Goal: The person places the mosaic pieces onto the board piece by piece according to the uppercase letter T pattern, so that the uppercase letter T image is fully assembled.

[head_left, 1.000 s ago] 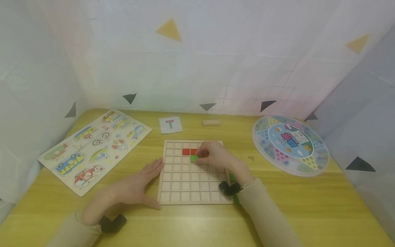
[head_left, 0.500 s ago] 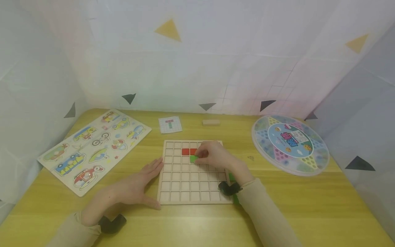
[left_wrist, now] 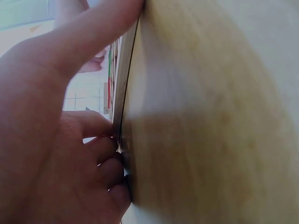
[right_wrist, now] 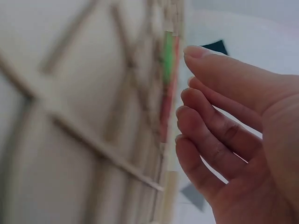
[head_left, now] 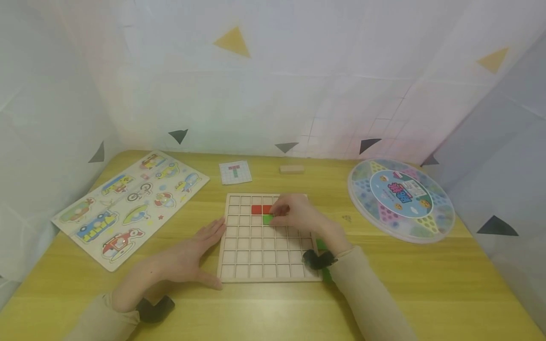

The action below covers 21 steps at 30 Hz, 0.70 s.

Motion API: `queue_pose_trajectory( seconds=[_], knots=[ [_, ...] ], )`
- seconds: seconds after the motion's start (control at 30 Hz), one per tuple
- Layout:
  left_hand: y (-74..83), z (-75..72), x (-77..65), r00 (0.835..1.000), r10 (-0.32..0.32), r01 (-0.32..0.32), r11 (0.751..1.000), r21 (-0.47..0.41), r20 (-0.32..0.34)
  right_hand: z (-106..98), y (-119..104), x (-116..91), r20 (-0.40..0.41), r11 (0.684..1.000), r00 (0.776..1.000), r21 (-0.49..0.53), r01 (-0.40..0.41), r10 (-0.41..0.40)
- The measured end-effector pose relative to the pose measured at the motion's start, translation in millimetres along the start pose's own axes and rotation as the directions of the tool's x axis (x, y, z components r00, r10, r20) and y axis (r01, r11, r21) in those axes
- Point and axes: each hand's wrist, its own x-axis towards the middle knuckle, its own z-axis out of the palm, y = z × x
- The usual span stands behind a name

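Thumb spread from its fingers, the left hand touches the left edge of the board; whether the right hand pinches the green tile is unclear. Probably light, stiff: grip its sides.

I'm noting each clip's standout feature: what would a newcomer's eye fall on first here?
Probably the red tiles and green tile, a small bright patch in the upper middle of the pale gridded board, beside the right grip. Next, likely the round star-patterned board with its blue centre, towards the table's right end, and the vehicle puzzle board lying aslant on the left.
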Motion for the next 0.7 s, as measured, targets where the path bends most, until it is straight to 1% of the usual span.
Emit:
queue_pose_trajectory(
  seconds=[0.07,0.13,0.23,0.3,0.43,0.6,0.7],
  knots=[
    [0.1,-0.1,0.2,1.000,0.003,-0.003,1.000,-0.002,0.002,-7.1,-3.8,-3.2,-0.018,1.000,1.000,0.014,0.013,-0.012],
    [0.0,0.0,0.4,1.000,0.005,-0.005,1.000,-0.004,0.002,-15.9,-6.8,-7.8,-0.039,0.999,0.998,0.012,0.045,-0.045],
    [-0.6,0.5,0.6,1.000,0.007,-0.007,1.000,-0.006,0.001,-28.4,-7.9,-16.0,-0.064,0.995,0.993,-0.031,0.096,-0.098],
    [-1.0,0.7,0.4,1.000,0.005,-0.005,1.000,-0.006,-0.001,-35.5,-5.9,-22.5,-0.067,0.993,0.992,-0.055,0.104,-0.108],
    [-0.9,0.3,-0.1,1.000,-0.002,0.002,1.000,-0.014,0.001,-46.8,5.1,-39.1,-0.081,0.990,0.990,-0.089,0.111,-0.118],
    [0.3,-0.5,-0.7,1.000,-0.007,0.007,1.000,-0.019,0.002,-56.9,27.7,-63.5,-0.113,0.981,0.982,-0.142,0.135,-0.151],
    [0.4,-0.5,-0.9,1.000,-0.004,0.004,1.000,-0.017,0.001,-61.2,38.1,-76.8,-0.131,0.978,0.979,-0.160,0.136,-0.157]
  ],
)
